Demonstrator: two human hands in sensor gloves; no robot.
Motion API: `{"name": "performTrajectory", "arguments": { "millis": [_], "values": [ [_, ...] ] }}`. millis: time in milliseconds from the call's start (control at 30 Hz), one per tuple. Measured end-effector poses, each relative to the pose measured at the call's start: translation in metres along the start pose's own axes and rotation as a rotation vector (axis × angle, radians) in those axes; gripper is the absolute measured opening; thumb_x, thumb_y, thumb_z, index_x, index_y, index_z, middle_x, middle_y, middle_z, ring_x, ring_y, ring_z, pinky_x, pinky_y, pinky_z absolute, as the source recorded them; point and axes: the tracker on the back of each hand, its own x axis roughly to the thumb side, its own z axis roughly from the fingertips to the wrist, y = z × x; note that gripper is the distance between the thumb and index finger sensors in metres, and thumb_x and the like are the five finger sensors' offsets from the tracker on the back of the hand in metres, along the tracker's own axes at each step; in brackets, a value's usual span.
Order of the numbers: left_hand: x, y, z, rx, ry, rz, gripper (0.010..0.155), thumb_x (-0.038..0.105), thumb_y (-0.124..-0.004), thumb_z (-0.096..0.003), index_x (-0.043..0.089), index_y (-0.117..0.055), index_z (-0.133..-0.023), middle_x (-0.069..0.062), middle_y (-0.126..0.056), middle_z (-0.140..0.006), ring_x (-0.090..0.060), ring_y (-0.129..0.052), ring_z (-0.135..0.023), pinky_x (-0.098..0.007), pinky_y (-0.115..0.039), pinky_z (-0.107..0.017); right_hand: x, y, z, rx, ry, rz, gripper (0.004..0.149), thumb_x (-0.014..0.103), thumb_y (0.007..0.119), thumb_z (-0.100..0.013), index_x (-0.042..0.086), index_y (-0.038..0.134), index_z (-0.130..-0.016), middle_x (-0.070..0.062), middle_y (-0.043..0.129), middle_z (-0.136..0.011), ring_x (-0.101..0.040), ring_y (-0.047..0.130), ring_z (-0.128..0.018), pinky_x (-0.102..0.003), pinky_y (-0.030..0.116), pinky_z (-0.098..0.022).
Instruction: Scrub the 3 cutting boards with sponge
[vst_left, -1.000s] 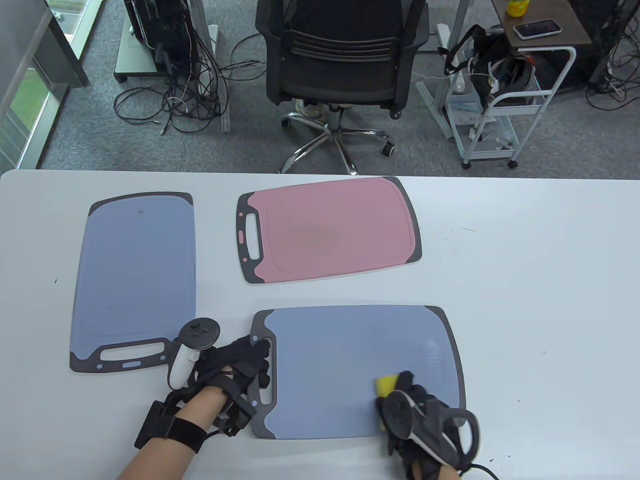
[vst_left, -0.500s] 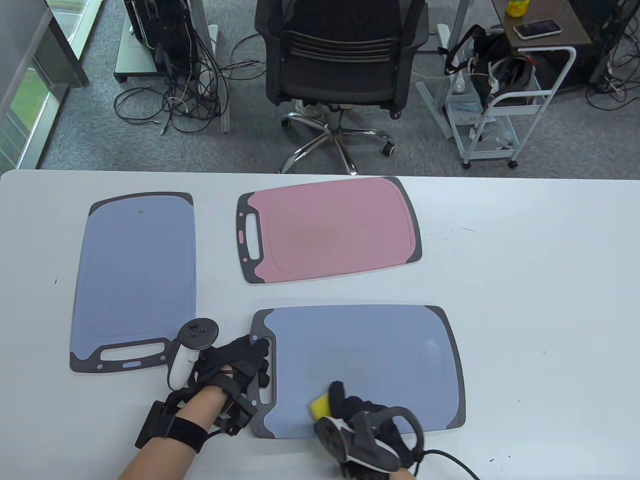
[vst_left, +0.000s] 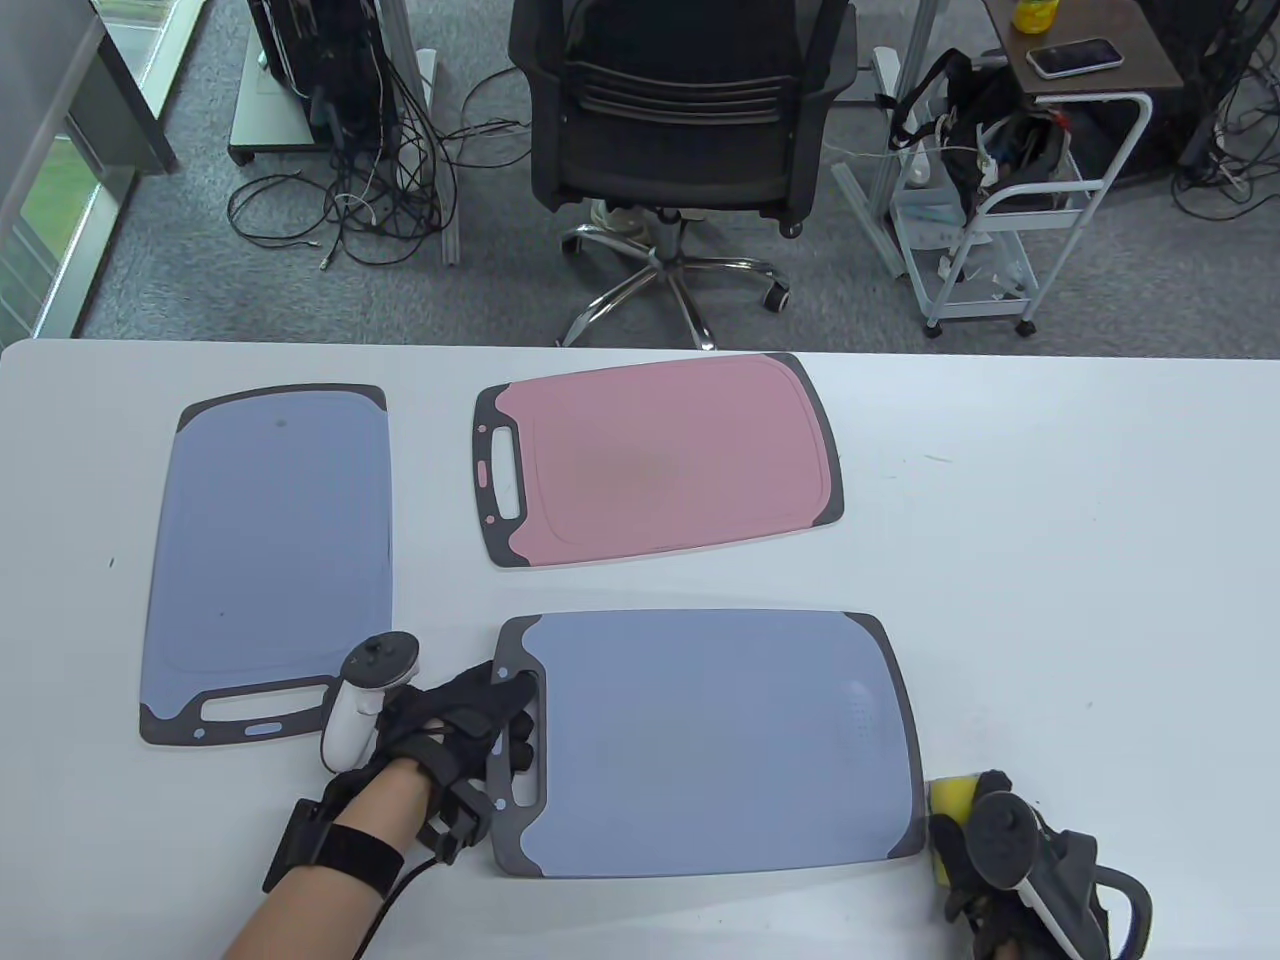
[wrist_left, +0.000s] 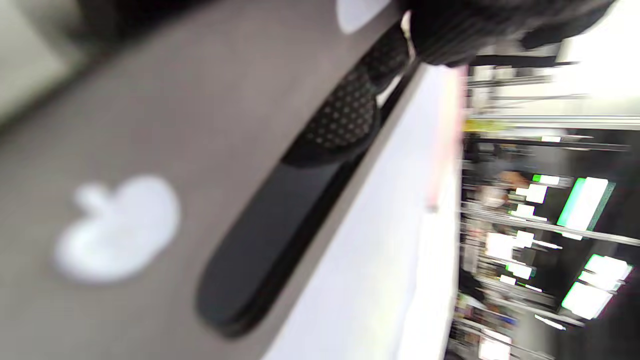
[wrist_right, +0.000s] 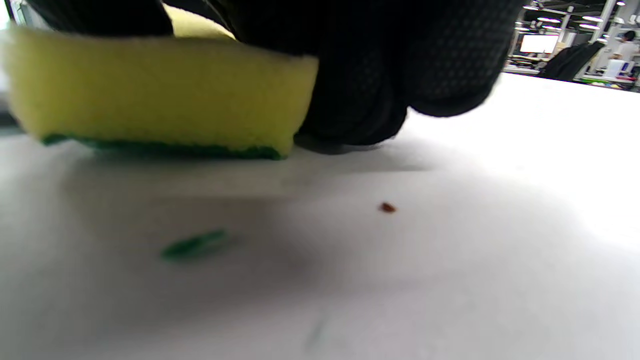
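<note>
Where the white table (vst_left: 1050, 560) carries the work, 3 cutting boards lie flat on it, all apart from one another. The near board (vst_left: 710, 745), blue with dark end trim, serves as landmark. The left board (vst_left: 268, 560), also blue, lies to its left and runs farther back, its slotted handle toward the near table edge. The pink board (vst_left: 660, 460) lies behind the landmark, slightly skewed, handle end to the left.

The left hand (vst_left: 460, 725) rests on the landmark's handle end at its left side. Its fingers (vst_left: 520, 745) are curled into the handle slot, gripping that trim; the left wrist view is blurred and shows only dark trim and a glove edge. A white tracker (vst_left: 362, 700) sits on the back of that hand, between the landmark and the left board.

The right hand (vst_left: 1010, 870) is off the landmark, just beside its near right corner, on bare table. It holds the sponge (vst_left: 952, 800), yellow with a green underside. In the right wrist view the fingers (wrist_right: 400, 65) are curled over the sponge (wrist_right: 155, 90) top and down its side, and the green face lies on or just above the table.

A green fleck (wrist_right: 195, 245) and a brown crumb (wrist_right: 386, 207) lie on the table nearer the wrist camera than the sponge.
</note>
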Motion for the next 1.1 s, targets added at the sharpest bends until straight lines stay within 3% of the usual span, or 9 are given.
{"name": "performTrajectory", "arguments": {
  "millis": [167, 233, 300, 400, 467, 567, 867, 1000, 1100],
  "values": [
    [0.052, 0.024, 0.034, 0.075, -0.433, -0.061, 0.053, 0.048, -0.072, -0.0619, 0.014, -0.064, -0.102, 0.006, -0.092, -0.07, -0.011, -0.106, -0.048, -0.034, -0.096, -0.039, -0.01, -0.001, 0.001, -0.017, 0.03, -0.179, 0.076, 0.059, 0.074, -0.048, 0.012, 0.063, -0.106, -0.01, 0.085, -0.081, -0.024, 0.093, -0.056, -0.045, 0.081, -0.047],
    [0.077, 0.029, 0.062, 0.229, -0.706, -0.318, 0.054, 0.048, -0.072, -0.0599, 0.017, -0.063, -0.103, 0.007, -0.091, -0.073, -0.012, -0.105, -0.053, -0.037, -0.095, -0.044, -0.013, 0.0, 0.0, -0.017, 0.039, -0.231, 0.076, 0.059, 0.073, -0.048, 0.011, 0.063, -0.106, -0.01, 0.085, -0.081, -0.024, 0.093, -0.056, -0.045, 0.081, -0.047],
    [0.093, 0.031, 0.083, 0.348, -0.821, -0.462, 0.05, 0.045, -0.077, -0.0554, 0.028, -0.065, -0.101, 0.008, -0.09, -0.08, -0.018, -0.103, -0.066, -0.043, -0.093, -0.055, -0.015, 0.0, 0.0, -0.021, 0.048, -0.282, 0.076, 0.059, 0.073, -0.048, 0.011, 0.063, -0.106, -0.01, 0.084, -0.081, -0.024, 0.093, -0.056, -0.045, 0.081, -0.047],
    [0.101, 0.027, 0.099, 0.254, -0.824, -0.669, 0.043, 0.035, -0.091, -0.0488, 0.031, -0.081, -0.09, 0.004, -0.09, -0.091, -0.028, -0.095, -0.09, -0.062, -0.074, -0.072, -0.02, 0.0, 0.0, -0.05, 0.064, -0.352, 0.076, 0.059, 0.073, -0.048, 0.011, 0.063, -0.106, -0.01, 0.085, -0.08, -0.024, 0.093, -0.056, -0.045, 0.081, -0.046],
    [0.093, 0.014, 0.099, 0.167, -0.773, -0.948, 0.042, 0.033, -0.092, -0.0464, 0.029, -0.082, -0.087, 0.004, -0.091, -0.088, -0.027, -0.093, -0.091, -0.061, -0.068, -0.073, -0.023, 0.0, 0.0, -0.058, 0.079, -0.401, 0.076, 0.059, 0.073, -0.048, 0.01, 0.063, -0.106, -0.01, 0.085, -0.08, -0.024, 0.093, -0.055, -0.045, 0.081, -0.046],
    [0.078, -0.002, 0.099, 0.219, -0.811, -1.249, 0.041, 0.033, -0.089, -0.0471, 0.031, -0.076, -0.087, 0.008, -0.087, -0.088, -0.02, -0.087, -0.098, -0.059, -0.064, -0.076, -0.024, 0.001, 0.001, -0.062, 0.081, -0.418, 0.076, 0.059, 0.073, -0.048, 0.01, 0.063, -0.106, -0.01, 0.085, -0.08, -0.024, 0.093, -0.055, -0.045, 0.081, -0.046],
    [0.038, -0.053, 0.08, 0.204, -0.977, -1.469, 0.044, 0.035, -0.085, -0.0527, 0.029, -0.066, -0.092, 0.005, -0.078, -0.092, -0.024, -0.08, -0.099, -0.057, -0.062, -0.076, -0.013, -0.006, -0.004, -0.1, 0.049, -0.447, 0.076, 0.059, 0.073, -0.049, 0.01, 0.063, -0.106, -0.011, 0.085, -0.08, -0.024, 0.093, -0.056, -0.046, 0.08, -0.046],
    [0.028, -0.061, 0.076, 0.185, -1.005, -1.473, 0.045, 0.036, -0.084, -0.0537, 0.029, -0.063, -0.093, 0.004, -0.075, -0.093, -0.024, -0.078, -0.099, -0.057, -0.061, -0.076, 0.03, -0.033, -0.015, -0.188, -0.049, -0.428, 0.076, 0.059, 0.074, -0.049, 0.009, 0.063, -0.106, -0.011, 0.085, -0.081, -0.025, 0.093, -0.056, -0.046, 0.081, -0.046],
    [0.028, -0.07, 0.077, 0.171, -0.987, -1.552, 0.045, 0.039, -0.082, -0.0557, 0.03, -0.059, -0.094, 0.006, -0.072, -0.094, -0.023, -0.076, -0.099, -0.056, -0.059, -0.077, 0.078, -0.048, -0.028, -0.096, -0.136, -0.473, 0.076, 0.059, 0.073, -0.051, 0.009, 0.061, -0.107, -0.012, 0.083, -0.084, -0.024, 0.092, -0.056, -0.045, 0.08, -0.046]
  ]
}}
